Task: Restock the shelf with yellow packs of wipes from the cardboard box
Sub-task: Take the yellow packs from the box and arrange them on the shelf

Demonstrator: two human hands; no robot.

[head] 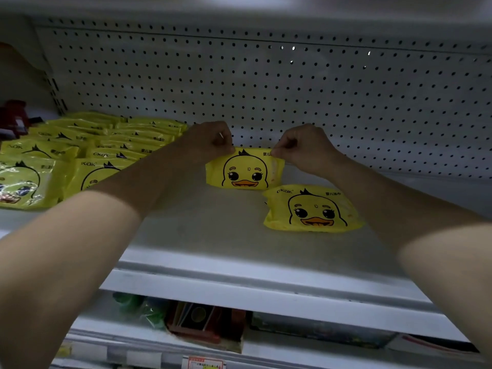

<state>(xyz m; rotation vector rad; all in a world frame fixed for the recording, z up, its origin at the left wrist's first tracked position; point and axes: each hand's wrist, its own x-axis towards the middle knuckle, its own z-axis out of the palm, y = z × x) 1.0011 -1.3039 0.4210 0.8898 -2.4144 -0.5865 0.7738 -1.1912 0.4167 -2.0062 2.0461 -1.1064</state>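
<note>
A yellow pack of wipes with a duck face (pixel 245 171) stands upright near the back of the white shelf (pixel 213 227). My left hand (pixel 210 141) pinches its top left corner and my right hand (pixel 306 147) pinches its top right corner. A second yellow duck pack (pixel 312 209) leans just in front of it to the right, touched by neither hand. Several more yellow packs (pixel 87 155) stand in rows on the shelf's left side. The cardboard box is out of view.
A white pegboard (pixel 266 83) backs the shelf, with another shelf overhead. A dark red object (pixel 13 118) sits at the far left. Below the shelf lip (pixel 239 288), the lower shelf holds green and dark boxed goods (pixel 197 323).
</note>
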